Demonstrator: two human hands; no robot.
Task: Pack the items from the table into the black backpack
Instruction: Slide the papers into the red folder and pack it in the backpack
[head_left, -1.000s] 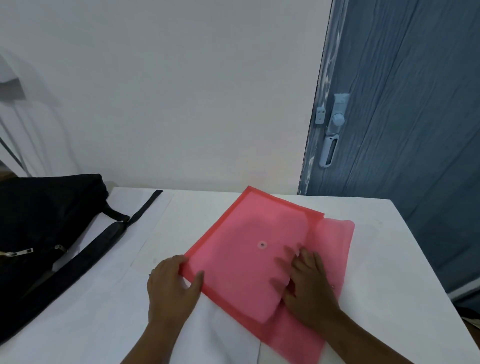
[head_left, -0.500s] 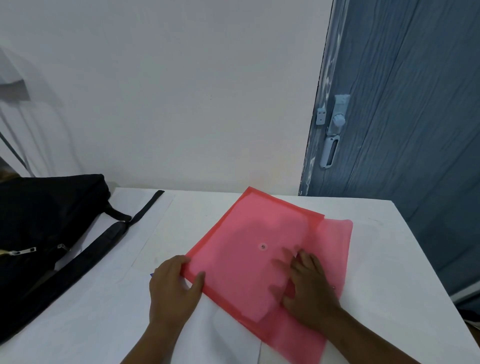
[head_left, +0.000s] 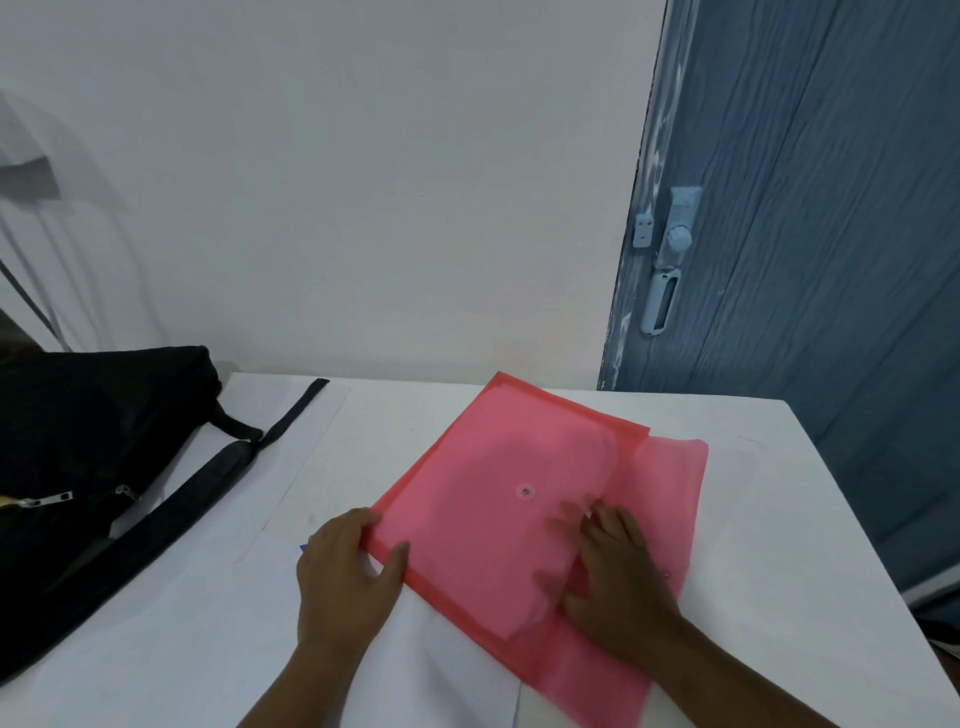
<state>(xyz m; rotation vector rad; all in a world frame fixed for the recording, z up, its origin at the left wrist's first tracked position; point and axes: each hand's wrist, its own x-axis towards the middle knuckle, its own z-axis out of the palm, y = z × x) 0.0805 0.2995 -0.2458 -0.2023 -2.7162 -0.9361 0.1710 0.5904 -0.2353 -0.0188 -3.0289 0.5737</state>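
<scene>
The left hand (head_left: 345, 577) pinches the near-left edge of the red folder (head_left: 498, 499), while the right hand (head_left: 618, 582) lies flat on its flap (snap apparently unfastened). Likely next: close it, then carry it left to the black backpack (head_left: 88, 441).

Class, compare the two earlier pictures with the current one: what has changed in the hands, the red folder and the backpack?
Almost nothing. The right hand still lies flat under the red folder flap, perhaps slid slightly further in. The left hand keeps gripping the folder's left corner. The backpack has not moved.
</scene>
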